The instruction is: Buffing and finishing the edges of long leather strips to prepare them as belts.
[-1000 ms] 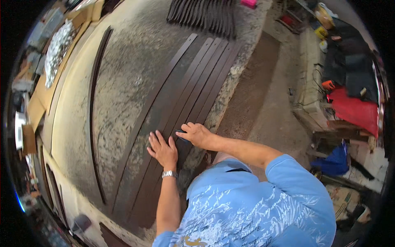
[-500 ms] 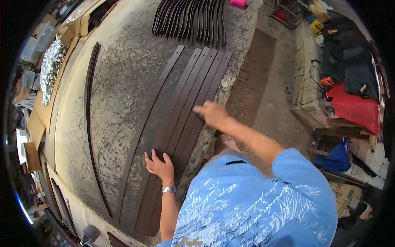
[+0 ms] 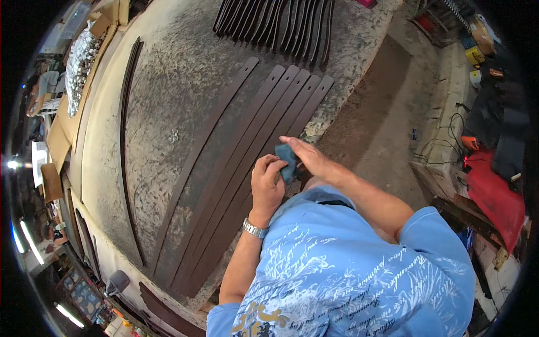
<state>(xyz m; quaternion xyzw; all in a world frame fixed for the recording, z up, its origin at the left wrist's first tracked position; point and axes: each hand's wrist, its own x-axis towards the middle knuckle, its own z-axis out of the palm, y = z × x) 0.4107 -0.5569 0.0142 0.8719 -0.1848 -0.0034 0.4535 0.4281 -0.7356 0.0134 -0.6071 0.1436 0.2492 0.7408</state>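
Several dark brown leather strips [image 3: 247,132] lie side by side on the worktop, each with a rounded, holed far end. My left hand [image 3: 266,182] is closed on a small blue-grey cloth or sponge pad [image 3: 287,160], above the right edge of the strips. My right hand [image 3: 309,157] is against the pad's far right side, its visible fingers stretched out and its palm partly hidden. A single strip [image 3: 205,135] lies apart, to the left of the group.
More dark strips [image 3: 275,28] stand on edge in a wavy row at the far end of the stained worktop [image 3: 163,140]. Thin dark strips [image 3: 122,140] lie along the left. Beyond the right edge is the floor [image 3: 382,123], with red material [image 3: 497,196] on the right.
My left hand has lifted off the strips and moved right, now gripping the blue-grey pad. My right hand has come in to meet it. The view has shifted slightly.
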